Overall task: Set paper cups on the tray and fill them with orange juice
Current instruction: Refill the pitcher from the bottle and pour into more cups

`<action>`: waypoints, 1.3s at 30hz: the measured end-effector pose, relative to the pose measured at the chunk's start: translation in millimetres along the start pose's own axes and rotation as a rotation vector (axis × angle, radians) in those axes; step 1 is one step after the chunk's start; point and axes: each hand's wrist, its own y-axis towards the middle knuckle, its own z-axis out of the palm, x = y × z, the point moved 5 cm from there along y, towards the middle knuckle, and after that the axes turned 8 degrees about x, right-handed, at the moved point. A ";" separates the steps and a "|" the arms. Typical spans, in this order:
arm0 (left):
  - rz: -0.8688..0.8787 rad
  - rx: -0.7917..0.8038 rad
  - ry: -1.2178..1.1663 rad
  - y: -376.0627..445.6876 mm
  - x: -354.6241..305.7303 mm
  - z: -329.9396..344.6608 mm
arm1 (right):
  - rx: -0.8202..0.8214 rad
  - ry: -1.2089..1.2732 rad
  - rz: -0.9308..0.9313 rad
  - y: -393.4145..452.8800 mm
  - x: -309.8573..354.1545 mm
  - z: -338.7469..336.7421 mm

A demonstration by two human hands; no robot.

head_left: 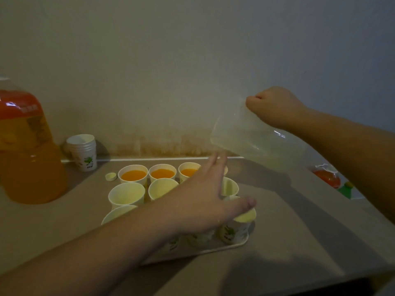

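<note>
Right hand point(275, 107): fist gripping clear, seemingly empty pitcher point(252, 137), tilted, two o'clock of tray point(239, 244). Left hand point(205, 201): fingers spread flat above paper cups point(126, 194), holding nothing.

Two bare forearms are showing in the head view — no sleeves, watch or bracelet are appearing anywhere along them. The left hand point(205, 201) and the right hand point(275, 107) are both showing ungloved — fingers carrying no rings, nails short and looking unpainted in the dim light.
</note>
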 end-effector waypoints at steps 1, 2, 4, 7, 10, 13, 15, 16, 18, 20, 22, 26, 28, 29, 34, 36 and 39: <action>-0.010 -0.033 -0.001 0.1 1.9 -10.2 | -0.031 0.095 0.049 1.1 -1.1 -3.4; -0.019 -0.068 -0.006 -0.5 4.0 -21.4 | -0.052 0.188 0.085 1.1 -0.8 -5.4; -0.036 -0.145 -0.027 -4.7 7.5 -44.5 | -0.090 0.457 0.129 3.0 2.6 -5.5; -0.063 -0.288 -0.059 -19.1 14.8 -80.0 | -0.156 0.924 0.168 -1.1 21.4 -3.6; -0.045 -0.456 -0.120 -42.0 29.5 -116.0 | -0.102 1.088 0.128 -3.3 57.9 1.0; -0.047 -0.568 -0.115 -74.3 47.2 -143.9 | -0.033 1.250 0.081 -4.7 100.3 8.3; -0.070 -0.618 -0.122 -100.0 61.7 -156.9 | 0.032 1.324 0.056 -6.8 129.6 17.7; -0.080 -0.639 -0.131 -113.2 69.7 -161.8 | 0.067 1.363 0.047 -8.2 144.1 23.7; -0.096 -0.682 -0.155 -140.9 85.1 -168.6 | 0.148 1.430 0.028 -12.4 175.9 37.7; -0.102 -0.710 -0.192 -165.7 99.6 -169.3 | 0.223 1.478 0.012 -19.3 205.6 53.1; -0.099 -0.711 -0.248 -191.1 115.2 -167.6 | 0.302 1.525 -0.002 -29.4 238.3 69.2; -0.133 -0.743 -0.363 -240.4 146.7 -162.2 | 0.445 1.580 -0.013 -50.0 296.4 107.6; -0.180 -0.804 -0.409 -261.6 163.8 -157.2 | 0.486 1.557 -0.011 -58.2 320.1 128.4; -0.209 -0.836 -0.433 -270.0 172.9 -154.0 | 0.499 1.531 -0.002 -61.8 330.4 138.0; -0.370 -0.959 -0.424 -297.9 216.1 -146.3 | 0.588 1.432 0.012 -74.3 374.1 177.8; -0.405 -0.996 -0.402 -303.7 227.5 -146.8 | 0.620 1.410 0.010 -76.2 386.0 189.6; -0.421 -1.013 -0.409 -308.5 243.0 -147.1 | 0.627 1.376 0.026 -71.6 398.1 206.0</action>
